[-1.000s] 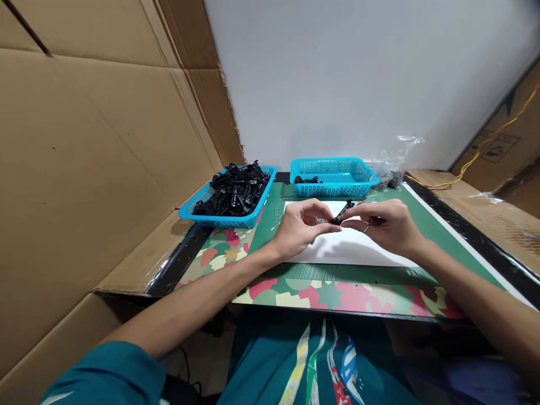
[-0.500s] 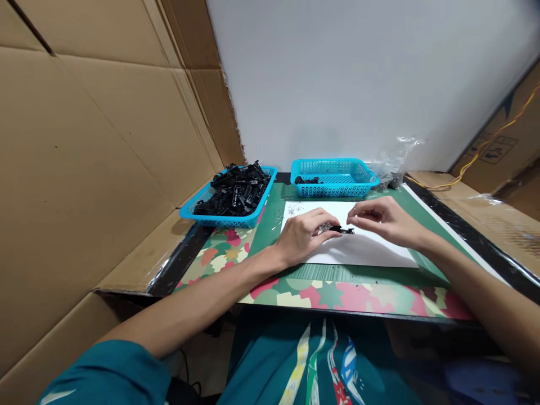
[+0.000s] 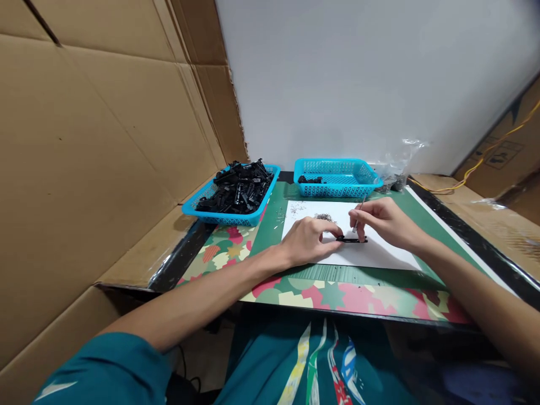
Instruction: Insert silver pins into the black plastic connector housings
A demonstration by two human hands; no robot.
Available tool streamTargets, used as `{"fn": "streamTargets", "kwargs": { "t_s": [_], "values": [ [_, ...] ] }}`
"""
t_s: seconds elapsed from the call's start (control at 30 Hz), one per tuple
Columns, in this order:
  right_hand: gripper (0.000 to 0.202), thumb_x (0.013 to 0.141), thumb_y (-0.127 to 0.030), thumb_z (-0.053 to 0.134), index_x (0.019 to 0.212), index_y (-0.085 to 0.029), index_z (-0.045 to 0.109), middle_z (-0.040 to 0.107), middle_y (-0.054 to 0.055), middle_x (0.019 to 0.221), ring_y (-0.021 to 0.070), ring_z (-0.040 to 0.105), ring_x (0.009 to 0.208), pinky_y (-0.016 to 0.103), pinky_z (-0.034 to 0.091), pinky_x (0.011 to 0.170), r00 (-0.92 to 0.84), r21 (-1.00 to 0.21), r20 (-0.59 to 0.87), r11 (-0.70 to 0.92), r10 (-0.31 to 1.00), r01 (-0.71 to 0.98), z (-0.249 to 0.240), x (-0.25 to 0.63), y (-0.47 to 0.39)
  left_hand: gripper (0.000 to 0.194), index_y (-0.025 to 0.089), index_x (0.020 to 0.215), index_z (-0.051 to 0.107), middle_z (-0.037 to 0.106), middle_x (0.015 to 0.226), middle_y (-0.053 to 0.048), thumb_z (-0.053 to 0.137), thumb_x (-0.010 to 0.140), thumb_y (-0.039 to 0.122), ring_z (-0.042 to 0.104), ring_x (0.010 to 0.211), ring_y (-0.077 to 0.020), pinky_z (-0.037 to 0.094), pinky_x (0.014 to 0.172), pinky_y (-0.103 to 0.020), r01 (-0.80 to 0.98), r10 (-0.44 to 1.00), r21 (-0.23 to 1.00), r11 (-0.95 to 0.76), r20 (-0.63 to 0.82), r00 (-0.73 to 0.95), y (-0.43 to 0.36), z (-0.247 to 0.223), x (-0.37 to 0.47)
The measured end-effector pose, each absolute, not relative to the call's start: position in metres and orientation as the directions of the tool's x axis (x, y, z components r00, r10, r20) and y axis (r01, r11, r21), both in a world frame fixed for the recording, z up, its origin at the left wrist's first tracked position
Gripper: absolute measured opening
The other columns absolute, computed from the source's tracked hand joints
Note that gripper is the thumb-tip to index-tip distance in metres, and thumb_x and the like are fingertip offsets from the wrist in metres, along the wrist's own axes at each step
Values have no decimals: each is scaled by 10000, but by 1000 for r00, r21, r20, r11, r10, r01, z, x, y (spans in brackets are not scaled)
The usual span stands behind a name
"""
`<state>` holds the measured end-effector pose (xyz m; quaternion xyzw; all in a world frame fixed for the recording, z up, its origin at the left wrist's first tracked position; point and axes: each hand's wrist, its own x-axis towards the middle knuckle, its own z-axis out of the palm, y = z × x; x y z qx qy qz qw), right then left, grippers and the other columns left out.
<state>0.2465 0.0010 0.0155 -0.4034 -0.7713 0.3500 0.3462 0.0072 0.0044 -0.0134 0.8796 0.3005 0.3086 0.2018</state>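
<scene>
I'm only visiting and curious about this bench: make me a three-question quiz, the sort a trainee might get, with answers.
1. Which hand holds the thin tool?
A) left
B) right
C) neither

2. True or false: the left blue basket holds more black parts than the right blue basket.

3. Fill in: the left hand grips one end of a slim black part over a ____ sheet.

Key: 1. B, the right hand; 2. true; 3. white.

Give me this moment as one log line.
left hand pinches black part; right hand holds slim tool near it; small pieces lie on white sheet; left blue basket heaped
</scene>
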Motion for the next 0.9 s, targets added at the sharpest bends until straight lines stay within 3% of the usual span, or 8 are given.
{"fn": "streamTargets", "kwargs": {
  "t_s": [0.17, 0.5, 0.9],
  "values": [
    [481, 962, -626, 674, 806, -172, 678, 660, 20, 622, 144, 589, 560, 294, 472, 570, -451, -880, 187, 353, 873, 318, 7, 236, 1, 133, 211, 974, 824, 820, 888, 4, 773, 851, 225, 679, 650, -139, 483, 630, -262, 416, 641, 505, -756, 448, 623, 6, -17, 8],
    [498, 1006, -622, 597, 798, -173, 655, 597, -5, 591, 123, 510, 538, 274, 391, 525, -508, -798, 234, 462, 829, 387, 4, 231, 1, 154, 209, 1026, 825, 832, 952, -23, 769, 889, 251, 725, 701, -159, 552, 690, -283, 406, 577, 416, -813, 491, 653, 6, -22, 9],
    [391, 1047, -469, 586, 778, -188, 626, 641, 6, 650, 128, 506, 576, 290, 386, 569, -507, -690, 368, 594, 780, 414, -3, 231, 1, 153, 217, 965, 850, 816, 858, -19, 724, 891, 262, 671, 636, -134, 467, 577, -258, 401, 640, 522, -753, 438, 632, 6, -17, 10]
  ]
}}
